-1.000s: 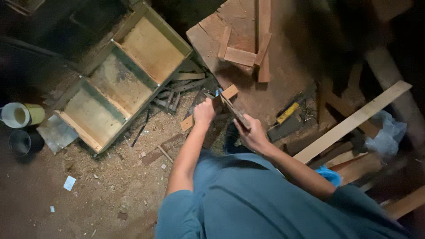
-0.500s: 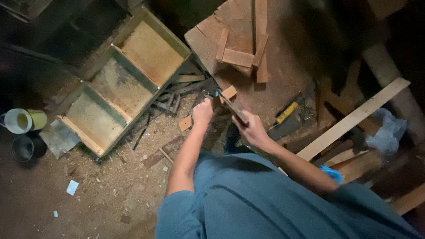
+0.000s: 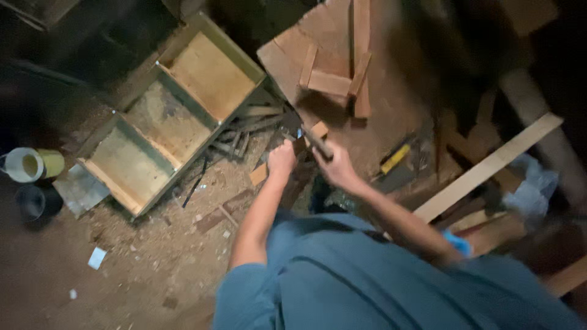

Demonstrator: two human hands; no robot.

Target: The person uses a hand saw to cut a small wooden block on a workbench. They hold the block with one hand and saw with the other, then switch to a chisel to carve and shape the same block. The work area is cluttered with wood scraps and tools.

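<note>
Left hand (image 3: 281,160) is fisted on a short wood strip (image 3: 287,156) lying on the sawdust floor (image 3: 140,269); right hand (image 3: 333,170) grips a dark-handled tool (image 3: 315,142), its head at the strip's far end, too blurred to tell its kind; to the left lies a three-compartment wooden frame (image 3: 168,116); far behind sits a board with nailed battens (image 3: 333,67); a long pale plank (image 3: 489,166) runs off right; yellow-and-white cup (image 3: 33,165) at left edge.

A short wooden strip (image 3: 287,157) lies slanted on the sawdust-strewn floor, pale ends showing. A dark, slim tool (image 3: 317,142) crosses above it, blurred.
</note>
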